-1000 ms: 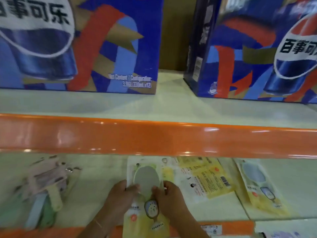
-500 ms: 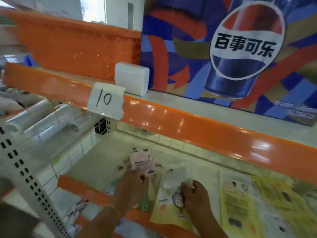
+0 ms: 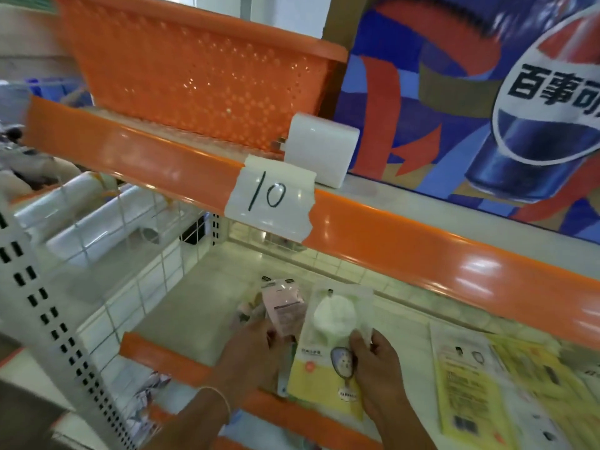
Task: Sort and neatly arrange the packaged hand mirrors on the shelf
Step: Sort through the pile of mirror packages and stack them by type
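**Two packets in hand at the left end of the lower shelf**

My right hand (image 3: 376, 368) pinches a yellow-and-white mirror packet (image 3: 328, 345) by its right edge, thumb on the clear front, the packet lying flat with its round mirror window pointing away from me. My left hand (image 3: 256, 345) has come off that packet, which both hands clasped a second ago, and now has its fingers on a pink packet (image 3: 284, 308) just to the left; the fingers curl against its lower part, though blur keeps me from telling how firmly they grip. The two hands are close together but apart, one packet to each.

Since a second ago my view has swung leftward along the shelf: the taped label marked "10" (image 3: 272, 196), the orange basket (image 3: 201, 69) and a white block (image 3: 321, 147) on the upper shelf now stand above my hands. The flat yellow packets (image 3: 467, 378) that lay just right of my hands are now further to my right on the lower shelf (image 3: 194, 306).

I judge that one mirror has been carried to the loose pile at my left hand, so sorting by kind is under way and little is yet arranged. The slippery film could let the packets slide over each other.
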Tool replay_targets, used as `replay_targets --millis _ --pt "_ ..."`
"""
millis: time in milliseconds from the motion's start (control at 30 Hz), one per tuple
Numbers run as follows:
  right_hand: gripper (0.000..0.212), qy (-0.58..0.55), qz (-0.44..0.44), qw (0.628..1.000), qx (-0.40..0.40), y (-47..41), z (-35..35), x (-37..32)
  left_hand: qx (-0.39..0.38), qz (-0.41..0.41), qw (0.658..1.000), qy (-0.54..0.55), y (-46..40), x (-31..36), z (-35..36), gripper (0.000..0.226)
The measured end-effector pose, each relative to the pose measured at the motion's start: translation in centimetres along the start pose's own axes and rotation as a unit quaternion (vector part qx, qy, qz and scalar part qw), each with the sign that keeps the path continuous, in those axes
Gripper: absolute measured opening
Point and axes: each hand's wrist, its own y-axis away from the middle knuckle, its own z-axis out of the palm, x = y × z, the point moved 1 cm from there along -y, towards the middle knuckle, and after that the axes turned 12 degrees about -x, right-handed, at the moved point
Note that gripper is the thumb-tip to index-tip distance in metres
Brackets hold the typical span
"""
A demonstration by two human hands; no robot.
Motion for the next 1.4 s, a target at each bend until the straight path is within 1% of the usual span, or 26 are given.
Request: replay_targets --millis 67,233,333,400,467,500,533,567,600,633,667,700,767,833,1000,1067,1167,1200,1300,1333,1400 --pt "0.021 -0.002 0.003 1.0 -0.027 -0.2 0.8 0.0 -0.002 -0.015 1.0 -0.025 -0.5 -0.1 0.0 0.012" --pt "0.019 -0.027 0.005 0.999 -0.029 -0.3 0.4 0.2 -0.002 -0.041 0.997 -0.066 -0.9 0.1 -0.3 0.015" --pt "0.017 -0.08 0.009 0.995 -0.058 0.1 -0.7 -0.1 0.005 -0.035 0.997 -0.069 -0.7 1.0 -0.4 0.016" --pt "0.017 -0.105 0.01 0.992 -0.073 0.5 -1.5 0.1 -0.004 -0.018 0.998 -0.058 -0.7 2.3 0.1 0.022" --pt "0.02 -0.108 0.007 0.99 -0.091 0.9 -2.3 0.2 -0.02 0.001 1.0 -0.006 -0.8 3.9 1.0 0.028" --pt "0.022 -0.102 0.007 0.989 -0.105 1.3 -2.7 0.1 -0.036 0.01 0.998 0.056 -1.0 4.8 1.6 0.028" --pt "0.023 -0.082 0.011 0.99 -0.114 1.5 -3.3 0.4 -0.061 -0.005 0.989 0.135 -1.4 5.6 2.2 0.024" --pt "0.023 -0.053 0.021 0.991 -0.12 1.8 -3.8 0.5 -0.092 -0.037 0.972 0.212 -1.8 6.1 2.9 0.021" --pt "0.026 -0.019 0.036 0.992 -0.117 2.0 -4.3 0.7 -0.112 -0.08 0.955 0.263 -2.2 6.6 3.5 0.023" --pt "0.035 0.007 0.052 0.993 -0.109 2.2 -4.9 0.8 -0.133 -0.098 0.947 0.276 -2.6 7.0 4.3 0.031" --pt "0.041 0.015 0.066 0.992 -0.102 2.3 -5.6 1.1 -0.15 -0.101 0.95 0.253 -3.1 7.4 5.3 0.04" --pt "0.041 0.011 0.072 0.993 -0.094 2.6 -6.5 1.2 -0.159 -0.097 0.956 0.226 -3.5 7.9 6.3 0.043" --pt "0.026 0.006 0.067 0.995 -0.076 3.4 -8.4 1.0 -0.158 -0.089 0.967 0.181 -3.6 9.6 8.2 0.038" --pt "0.014 0.028 0.064 0.996 -0.05 4.2 -10.8 0.8 -0.157 -0.067 0.973 0.156 -3.3 11.7 10.3 0.036" --pt "0.012 0.086 0.102 0.991 0.026 5.6 -18.5 2.6 -0.203 -0.006 0.972 0.119 -2.6 17.0 16.7 0.038" --pt "0.015 0.074 0.094 0.991 0.058 6.4 -22.5 3.6 -0.234 0.02 0.968 0.089 -2.5 19.8 19.4 0.034" --pt "0.007 0.077 0.1 0.98 0.151 7.8 -29.8 4.9 -0.283 0.036 0.952 0.115 -1.9 24.9 23.1 0.02" --pt "0.008 0.075 0.105 0.975 0.183 8.1 -32.7 5.6 -0.296 0.038 0.947 0.122 -1.5 26.6 24.3 0.015" --pt "0.022 0.088 0.117 0.958 0.248 9.0 -41.1 7.6 -0.317 0.077 0.941 0.091 -1.1 30.6 28.3 0.014" --pt "0.023 0.097 0.124 0.953 0.26 9.4 -43.5 8.0 -0.322 0.091 0.939 0.075 -1.1 31.7 29.6 0.014" --pt "0.016 0.113 0.128 0.942 0.289 10.2 -47.9 8.3 -0.329 0.102 0.938 0.048 -0.9 33.7 32.0 0.015"
